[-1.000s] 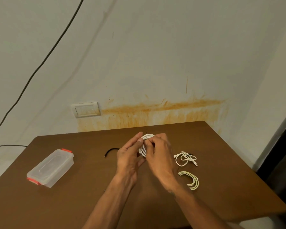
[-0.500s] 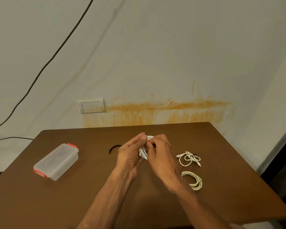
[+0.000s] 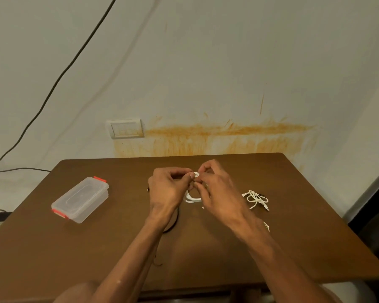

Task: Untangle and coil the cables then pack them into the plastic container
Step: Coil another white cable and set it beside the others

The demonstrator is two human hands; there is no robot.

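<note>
Both hands meet above the middle of the brown table (image 3: 304, 237). My left hand (image 3: 169, 189) and my right hand (image 3: 217, 189) pinch the top of a coiled white cable (image 3: 192, 199), whose loops hang between them. A tangled white cable (image 3: 256, 199) lies to the right of my right hand. Behind my right forearm a sliver of another coiled white cable (image 3: 267, 226) shows. A black cable (image 3: 173, 224) runs under my left wrist. The clear plastic container (image 3: 81, 199) with red clips sits closed at the left.
A stained wall with a switch plate (image 3: 126, 129) rises behind the table. A black wire (image 3: 53, 86) runs down the wall at the left. A dark edge (image 3: 372, 204) stands beyond the table's right side.
My hands have parted slightly and lifted toward the far edge, still holding the white coil. The view has shifted, and my right forearm now hides most of the coiled cable at the right.
</note>
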